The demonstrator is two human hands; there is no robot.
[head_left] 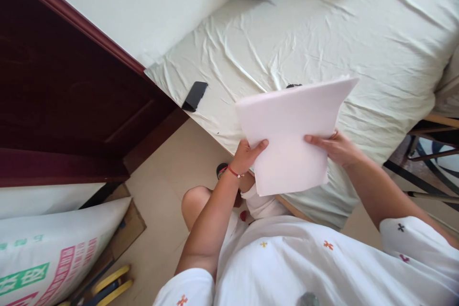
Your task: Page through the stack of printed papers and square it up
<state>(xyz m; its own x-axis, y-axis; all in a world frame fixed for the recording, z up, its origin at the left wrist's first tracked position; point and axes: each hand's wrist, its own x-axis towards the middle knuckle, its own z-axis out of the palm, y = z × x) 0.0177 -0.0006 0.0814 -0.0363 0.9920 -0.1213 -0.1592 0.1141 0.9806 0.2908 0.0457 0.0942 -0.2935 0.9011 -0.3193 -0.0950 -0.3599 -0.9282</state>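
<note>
- Both hands are on a stack of white paper (292, 134), held up in the air over the edge of the bed (322, 33) — not resting on it.
- Left hand (247, 153) pinches the stack's left edge, thumb on top, the other fingers hidden underneath. There's a red string bracelet (234, 172) on that wrist.
- Right hand (335, 147) grips the right edge the same way, thumb lying flat on the top sheet.
- A black phone (194, 96) lies on the wrinkled sheet near the bed's corner, well apart from the paper.
- A printed sack (46, 258) sits on the floor at lower left — beside the dark wooden door (64, 95).
</note>
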